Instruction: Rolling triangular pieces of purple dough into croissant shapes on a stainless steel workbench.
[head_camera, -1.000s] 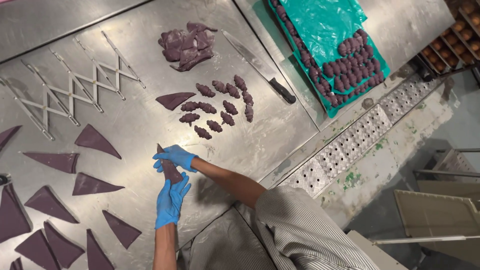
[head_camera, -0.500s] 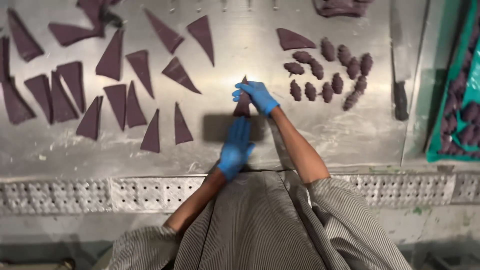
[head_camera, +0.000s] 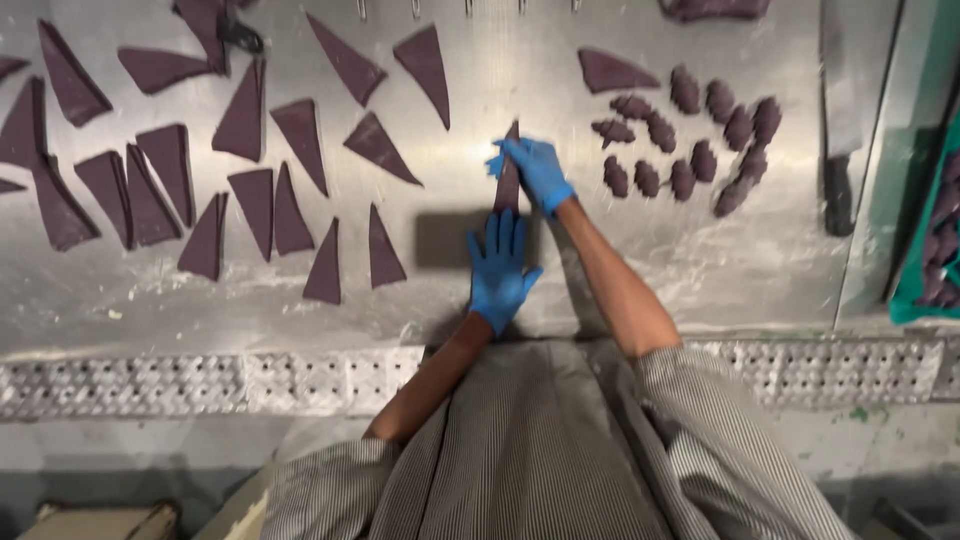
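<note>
Stainless steel makes up the whole tabletop (head_camera: 640, 270), scuffed and faintly dusted, with a perforated metal strip along its near edge. At its middle, straight ahead of the person, lies one long purple dough triangle (head_camera: 509, 180), its point aimed away from the body. The right hand (head_camera: 535, 170), in a blue glove, pinches the far tip of that triangle between fingers and thumb, so it is closed on the dough. The left hand (head_camera: 500, 265), also gloved in blue, lies flat and open with fingers spread, pressing on the wide near end of the same piece. By the look of it, the step in hand is stretching or starting to roll this triangle; the next move would call for an even pull at the tip while the flat palm rolls the base forward, lightly enough not to tear the thin dough. To the left, many flat cut triangles (head_camera: 250, 190) lie spread out, near one another but mostly apart. To the right sits a cluster of small rolled pieces (head_camera: 690, 150) with one flat triangle beside them, and beyond those a large knife (head_camera: 838, 130) lies with its dark handle toward the person. A green tray (head_camera: 925, 270) shows at the right edge
</note>
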